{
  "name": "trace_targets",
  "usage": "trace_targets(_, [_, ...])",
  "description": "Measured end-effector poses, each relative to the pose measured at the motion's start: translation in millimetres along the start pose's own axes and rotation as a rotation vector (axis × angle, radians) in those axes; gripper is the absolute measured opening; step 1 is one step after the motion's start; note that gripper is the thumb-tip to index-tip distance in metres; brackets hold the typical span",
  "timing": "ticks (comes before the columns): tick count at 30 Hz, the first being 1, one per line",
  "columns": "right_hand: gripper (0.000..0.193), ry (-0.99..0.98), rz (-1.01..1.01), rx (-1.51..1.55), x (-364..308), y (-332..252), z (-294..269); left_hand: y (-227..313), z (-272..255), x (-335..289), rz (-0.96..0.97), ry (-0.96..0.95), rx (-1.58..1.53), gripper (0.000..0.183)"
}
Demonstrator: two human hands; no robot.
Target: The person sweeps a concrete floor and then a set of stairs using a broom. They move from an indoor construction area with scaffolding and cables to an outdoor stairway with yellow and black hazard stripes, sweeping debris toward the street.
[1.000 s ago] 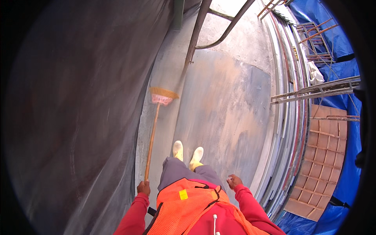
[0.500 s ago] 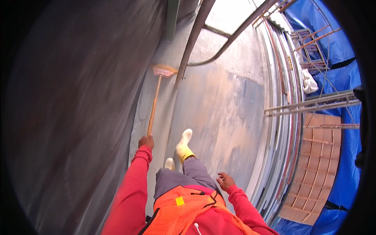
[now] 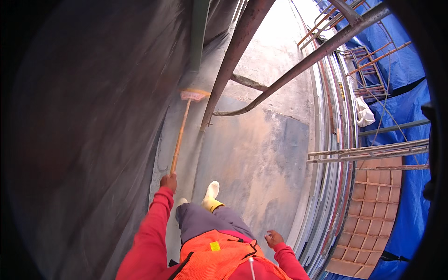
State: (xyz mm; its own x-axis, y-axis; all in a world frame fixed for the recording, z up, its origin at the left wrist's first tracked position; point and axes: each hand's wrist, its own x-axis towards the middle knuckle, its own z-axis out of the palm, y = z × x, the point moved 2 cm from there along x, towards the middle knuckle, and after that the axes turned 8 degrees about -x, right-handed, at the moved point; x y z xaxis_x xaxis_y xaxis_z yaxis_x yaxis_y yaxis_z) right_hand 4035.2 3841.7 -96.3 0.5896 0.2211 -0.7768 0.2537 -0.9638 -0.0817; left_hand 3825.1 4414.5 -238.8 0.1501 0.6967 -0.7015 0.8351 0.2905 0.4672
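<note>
My left hand (image 3: pixel 168 182) is closed around the end of a broom's wooden handle. The broom (image 3: pixel 181 135) stretches forward from it, and its pink head with yellowish bristles (image 3: pixel 194 94) rests on the grey floor between the dark sheeting and a scaffold leg. Low on the right, my right hand (image 3: pixel 274 238) hangs beside my hip, fingers partly curled and apart, holding nothing that I can see.
Dark sheeting (image 3: pixel 102 121) hangs along the left. A rusty scaffold frame (image 3: pixel 238 53) stands ahead, close to the broom head. Long metal lengths (image 3: pixel 322 186) lie along the right, with a wooden grid panel (image 3: pixel 368 214) and blue tarpaulin (image 3: pixel 413 205) beyond.
The scaffold frame looms larger and nearer. My left hand and the broom sit slightly lower and further left in view. My right hand is also lower, and still without an object.
</note>
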Motion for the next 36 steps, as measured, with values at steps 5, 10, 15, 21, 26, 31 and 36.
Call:
trace_targets(5, [0.047, 0.136, -0.032, -0.007, 9.3, -60.0, 3.9, 85.4, 2.1, 97.6, 0.125, 0.062, 0.135, 0.064])
trace_targets(10, [0.044, 0.262, -0.097, 0.412, -22.9, -149.0, 24.5, 127.8, -16.2, 87.9, -0.081, -0.294, -0.561, 0.061])
trace_targets(15, [0.045, 0.055, -0.075, 0.447, -86.6, -192.1, 67.1, 7.9, -171.3, -72.8, 0.113, -0.285, -0.169, 0.051])
trace_targets(21, [0.049, 0.080, -0.303, 0.246, -86.6, -292.7, 95.8, -78.3, -371.7, -234.7, -0.437, -0.353, -0.079, 0.040])
trace_targets(26, [0.055, -0.372, -0.711, 0.270, -63.5, -437.5, 139.1, -61.3, -465.3, -264.0, -0.416, -0.357, 0.331, 0.037])
trace_targets(31, [0.064, -0.417, -0.804, 0.411, -76.6, -479.4, 164.7, -59.1, -444.0, -289.9, -0.434, -0.514, 0.346, 0.033])
trace_targets(36, [0.045, -0.528, -0.310, 0.883, -69.3, -417.2, 141.5, -24.1, -276.8, -280.1, 0.323, -0.694, 0.665, 0.045])
